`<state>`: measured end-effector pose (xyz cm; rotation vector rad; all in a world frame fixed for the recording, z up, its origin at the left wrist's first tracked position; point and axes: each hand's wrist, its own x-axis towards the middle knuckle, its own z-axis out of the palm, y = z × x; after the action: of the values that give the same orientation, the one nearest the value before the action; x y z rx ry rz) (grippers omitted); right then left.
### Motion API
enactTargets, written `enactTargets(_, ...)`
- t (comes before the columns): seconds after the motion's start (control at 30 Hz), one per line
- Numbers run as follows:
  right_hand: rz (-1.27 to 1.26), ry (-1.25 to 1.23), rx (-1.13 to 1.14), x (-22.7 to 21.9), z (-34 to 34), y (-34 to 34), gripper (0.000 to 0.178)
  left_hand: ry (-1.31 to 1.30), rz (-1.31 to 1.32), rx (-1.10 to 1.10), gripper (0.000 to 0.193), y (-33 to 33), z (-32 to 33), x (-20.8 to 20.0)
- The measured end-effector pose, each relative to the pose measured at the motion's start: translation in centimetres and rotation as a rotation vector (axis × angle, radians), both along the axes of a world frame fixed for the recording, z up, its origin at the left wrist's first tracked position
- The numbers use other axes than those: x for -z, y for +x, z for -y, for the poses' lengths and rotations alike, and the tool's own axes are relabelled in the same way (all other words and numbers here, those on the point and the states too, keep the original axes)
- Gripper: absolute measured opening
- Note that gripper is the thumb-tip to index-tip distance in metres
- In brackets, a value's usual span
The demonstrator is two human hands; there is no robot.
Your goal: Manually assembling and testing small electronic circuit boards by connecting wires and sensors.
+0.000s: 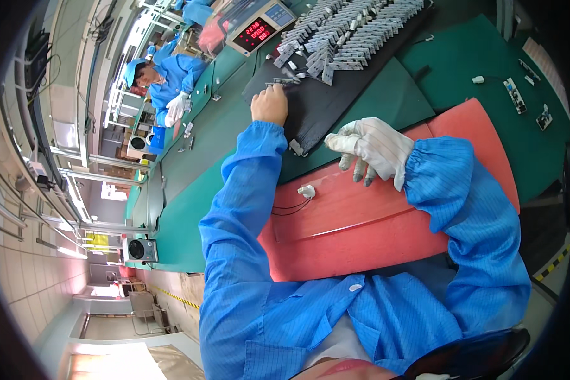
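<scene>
Two hands are at work, set apart: the bare left hand (270,105) pinches one small metal piece (283,82) at the black tray's (316,107) near edge, and the gloved right hand (372,149), fingers loosely curled and holding nothing, rests on the red mat (361,215). Beyond the left hand lie dozens of grey parts (351,30), too many to count, and one scale (259,28).

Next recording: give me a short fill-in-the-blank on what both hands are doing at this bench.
1. The right hand wears a ____ glove.
2. The bare left hand touches the near edge of the ____ tray.
3. The right hand rests at the far edge of the ____ mat.
4. Small grey parts lie in ____ on the tray.

Missing words: white; black; red; rows
</scene>
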<state>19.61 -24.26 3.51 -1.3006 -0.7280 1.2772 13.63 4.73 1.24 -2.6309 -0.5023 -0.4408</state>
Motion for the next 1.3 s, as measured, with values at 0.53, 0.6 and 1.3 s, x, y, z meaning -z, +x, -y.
enactTargets(0.53, -0.812, 0.333, 0.394, 1.1, -2.6, -1.4, 0.07, -2.181, 0.397, 0.449, 0.02, -6.8, 14.0, -6.7)
enactTargets(0.6, -0.884, 0.372, 0.265, -0.8, -2.1, -2.2, 0.06, -1.903, 0.468, 0.4, 0.02, -7.9, 15.6, -6.3)
enactTargets(1.3, -0.216, 0.07, 0.065, -2.2, -4.1, -1.7, 0.041, -1.583, 0.399, 0.225, 0.008, -13.8, 10.4, -1.7)
